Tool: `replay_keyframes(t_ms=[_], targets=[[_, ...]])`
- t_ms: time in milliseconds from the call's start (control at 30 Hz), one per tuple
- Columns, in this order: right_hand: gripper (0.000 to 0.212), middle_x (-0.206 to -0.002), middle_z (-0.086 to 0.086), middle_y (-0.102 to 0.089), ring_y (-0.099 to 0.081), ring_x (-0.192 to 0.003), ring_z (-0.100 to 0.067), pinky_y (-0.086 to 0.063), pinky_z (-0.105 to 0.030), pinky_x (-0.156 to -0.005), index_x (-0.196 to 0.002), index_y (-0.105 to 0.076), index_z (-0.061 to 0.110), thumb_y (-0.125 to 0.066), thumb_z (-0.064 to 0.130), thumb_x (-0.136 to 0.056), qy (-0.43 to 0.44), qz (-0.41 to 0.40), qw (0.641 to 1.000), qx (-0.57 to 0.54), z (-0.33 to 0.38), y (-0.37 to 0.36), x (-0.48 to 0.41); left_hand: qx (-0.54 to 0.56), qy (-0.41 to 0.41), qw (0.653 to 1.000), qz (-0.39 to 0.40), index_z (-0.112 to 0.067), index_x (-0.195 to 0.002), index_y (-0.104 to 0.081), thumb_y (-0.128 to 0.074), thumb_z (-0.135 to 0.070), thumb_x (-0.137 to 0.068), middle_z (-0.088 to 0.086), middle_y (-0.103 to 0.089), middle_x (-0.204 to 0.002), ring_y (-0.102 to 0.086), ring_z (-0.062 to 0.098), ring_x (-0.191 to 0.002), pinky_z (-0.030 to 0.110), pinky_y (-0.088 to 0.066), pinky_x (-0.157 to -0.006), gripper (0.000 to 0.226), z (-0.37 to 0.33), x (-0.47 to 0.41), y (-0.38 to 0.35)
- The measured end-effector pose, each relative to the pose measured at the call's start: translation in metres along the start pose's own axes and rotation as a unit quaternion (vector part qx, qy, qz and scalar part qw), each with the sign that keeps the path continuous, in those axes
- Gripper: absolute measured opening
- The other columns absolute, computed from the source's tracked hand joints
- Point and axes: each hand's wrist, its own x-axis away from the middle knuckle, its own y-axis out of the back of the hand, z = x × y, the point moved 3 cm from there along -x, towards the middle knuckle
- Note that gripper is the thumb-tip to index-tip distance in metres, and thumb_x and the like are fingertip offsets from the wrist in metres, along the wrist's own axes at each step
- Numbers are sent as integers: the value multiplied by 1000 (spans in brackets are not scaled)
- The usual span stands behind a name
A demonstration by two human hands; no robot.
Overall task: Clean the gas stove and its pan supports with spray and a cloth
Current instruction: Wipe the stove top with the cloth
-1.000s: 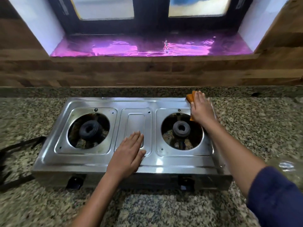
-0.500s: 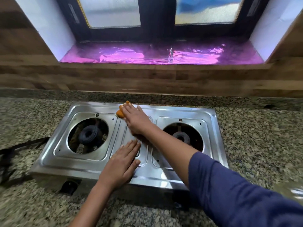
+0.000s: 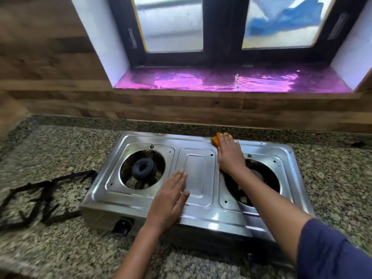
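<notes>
A two-burner steel gas stove (image 3: 128, 202) sits on the granite counter with its pan supports off. My right hand (image 3: 229, 156) presses an orange cloth (image 3: 215, 139) flat onto the stove's back edge, between the centre panel and the right burner opening. Only the cloth's far end shows past my fingers. My left hand (image 3: 171, 200) lies flat with straight fingers on the front of the stove, beside the centre panel. Both black pan supports (image 3: 38, 198) lie on the counter left of the stove. No spray bottle is in view.
The granite counter (image 3: 60, 248) stretches all round the stove. Behind runs a wood-look wall, with a window sill covered in shiny purple foil (image 3: 221, 83). Black knobs (image 3: 122, 226) sit on the stove's front face. The left burner (image 3: 143, 169) is exposed.
My right hand slid the cloth from the right back corner leftward to the centre, then back rightward along the back edge. My left hand stayed flat on the stove front.
</notes>
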Motion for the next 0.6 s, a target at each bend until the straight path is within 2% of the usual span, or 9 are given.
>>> replay_keyframes(t_ms=[100,200,267,333,467,600], targets=[[58,-163,-6,-12,-8,-150,-21,-9,-40,-120,-155,-13,12,-33,27,-102,-25,-9,1000,2,9,-5,2,-56,47,995,-63,-16,-147,-39,-14,-64,-97,-2,-29,-155,-19,14,-147,43,-20,-120,74,42,13,35],[58,-163,-5,-11,-6,-151,-20,-8,-41,-120,-155,-13,14,-32,28,-103,-4,-4,1000,16,40,-16,-1,-108,152,973,-133,-11,-145,-39,-11,-64,-96,3,-30,-154,-21,20,-147,45,-21,-119,78,103,36,84],[58,-163,-5,-12,-7,-150,-20,-8,-41,-120,-155,-15,15,-33,29,-102,16,0,1000,17,65,-24,-6,-128,216,957,-148,-7,-145,-38,-9,-65,-95,8,-31,-155,-22,24,-147,47,-21,-118,83,146,52,109],[57,-163,-4,-13,-8,-150,-20,-8,-42,-120,-155,-16,16,-34,30,-103,42,16,999,13,95,-33,-15,-118,260,950,-128,-5,-146,-37,-5,-71,-90,13,-32,-155,-26,29,-145,50,-25,-117,92,175,64,120],[55,-163,-2,-14,-9,-150,-18,-4,-43,-119,-155,-18,20,-36,29,-103,107,67,992,12,163,-51,-46,-100,252,958,-91,-7,-151,-27,-7,-73,-86,14,-32,-155,-40,34,-137,48,-40,-104,95,188,69,122],[54,-163,0,-14,-7,-150,-19,-3,-44,-119,-155,-19,22,-34,33,-104,152,137,979,-5,228,-68,-87,-45,237,967,-80,-11,-153,-21,-6,-75,-86,9,-24,-159,-39,31,-139,41,-37,-108,94,197,72,121]])
